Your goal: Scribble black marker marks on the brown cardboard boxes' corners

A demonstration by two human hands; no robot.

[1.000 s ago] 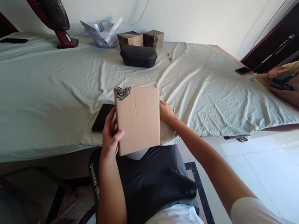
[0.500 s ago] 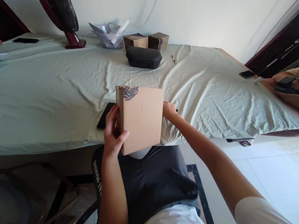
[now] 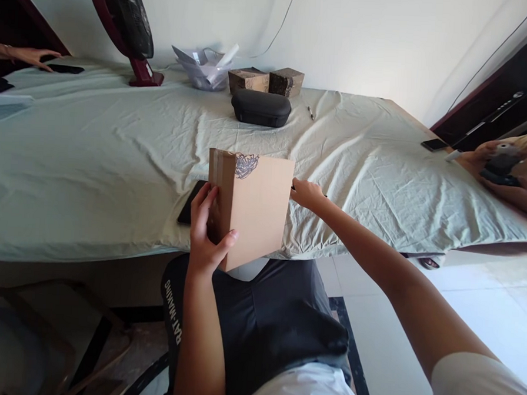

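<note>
My left hand (image 3: 203, 241) grips the lower left edge of a brown paper-covered box (image 3: 256, 209), thumb on its front, fingers on its narrow side. The box stands upright over the near edge of the table, a dark scribble at its top left corner. My right hand (image 3: 306, 194) is curled just past the box's right edge, low over the pale green sheet (image 3: 93, 153). Its fingertips are hidden behind the box, and a thin dark thing shows at the hand. A black phone (image 3: 187, 208) lies on the sheet behind my left hand.
Farther back lie a black oval case (image 3: 260, 107), two brown blocks (image 3: 267, 80), a crumpled plastic bag (image 3: 203, 70), a pen (image 3: 311, 113) and a fan (image 3: 127, 13). Another person's hand (image 3: 30, 55) rests far left. Other hands (image 3: 499, 165) hold a device at right, near a phone (image 3: 434, 144).
The box has turned, so its narrow left side now faces me. My view has shifted left, and a hand has come into sight at the far left.
</note>
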